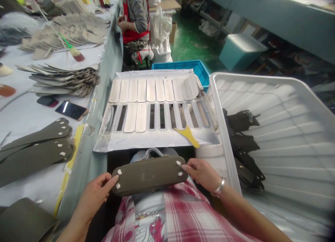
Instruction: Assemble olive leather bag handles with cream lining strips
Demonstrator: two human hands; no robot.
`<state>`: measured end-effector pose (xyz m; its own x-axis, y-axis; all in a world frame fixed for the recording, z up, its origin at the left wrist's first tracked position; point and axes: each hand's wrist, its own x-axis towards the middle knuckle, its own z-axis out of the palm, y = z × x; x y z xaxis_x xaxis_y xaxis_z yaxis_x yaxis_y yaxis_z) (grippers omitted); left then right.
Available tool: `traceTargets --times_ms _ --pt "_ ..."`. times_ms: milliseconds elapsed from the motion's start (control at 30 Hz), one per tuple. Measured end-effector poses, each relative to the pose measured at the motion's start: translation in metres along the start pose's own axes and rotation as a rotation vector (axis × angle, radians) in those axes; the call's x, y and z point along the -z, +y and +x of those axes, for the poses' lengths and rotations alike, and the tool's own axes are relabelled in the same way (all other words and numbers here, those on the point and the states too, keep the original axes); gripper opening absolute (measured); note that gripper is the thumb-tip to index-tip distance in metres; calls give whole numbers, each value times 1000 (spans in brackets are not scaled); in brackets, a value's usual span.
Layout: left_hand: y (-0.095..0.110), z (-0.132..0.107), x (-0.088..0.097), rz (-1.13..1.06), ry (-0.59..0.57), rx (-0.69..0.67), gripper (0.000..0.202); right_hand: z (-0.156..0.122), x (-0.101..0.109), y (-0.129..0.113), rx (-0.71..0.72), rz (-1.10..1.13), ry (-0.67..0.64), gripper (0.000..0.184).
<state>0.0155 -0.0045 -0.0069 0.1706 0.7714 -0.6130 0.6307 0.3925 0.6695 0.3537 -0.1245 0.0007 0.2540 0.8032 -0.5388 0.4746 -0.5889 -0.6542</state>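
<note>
Above my lap I hold a long olive-grey panel (151, 174) with rounded ends, slightly tilted, its right end higher. Two small white bits show near each of its ends. My left hand (95, 195) pinches the left end, thumb on top beside the white bits. At the right end, my right hand (205, 174) grips the edge between thumb and fingers. Just beyond the panel lies a white slotted board (157, 139) bearing rows of pale rounded strips (141, 118). A yellow forked scraper (188, 135) rests on its near right edge.
Similar olive panels (39, 158), a phone (72, 110), stacked grey pieces (65, 79) and a brush (75, 54) lie on the left table. To the right stands a large white bin (282, 130) with dark pieces (243, 140). Beyond are a blue crate (180, 65) and another person (136, 22).
</note>
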Motion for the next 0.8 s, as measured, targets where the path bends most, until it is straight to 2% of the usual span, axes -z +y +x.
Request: traceTargets --times_ms 200,400,600,667,800 --pt "5 -3 -1 18 38 -25 43 2 0 -2 3 -24 -31 35" --pt "8 -3 1 76 66 -131 39 7 -4 1 -9 -38 -43 44" --pt "8 1 8 195 120 -250 40 7 -7 -2 -91 22 -99 47" --pt "8 2 11 189 105 -257 39 7 -6 -3 -107 33 -99 50" --pt "5 2 17 56 -26 -173 33 15 -8 9 -128 -3 -122 51"
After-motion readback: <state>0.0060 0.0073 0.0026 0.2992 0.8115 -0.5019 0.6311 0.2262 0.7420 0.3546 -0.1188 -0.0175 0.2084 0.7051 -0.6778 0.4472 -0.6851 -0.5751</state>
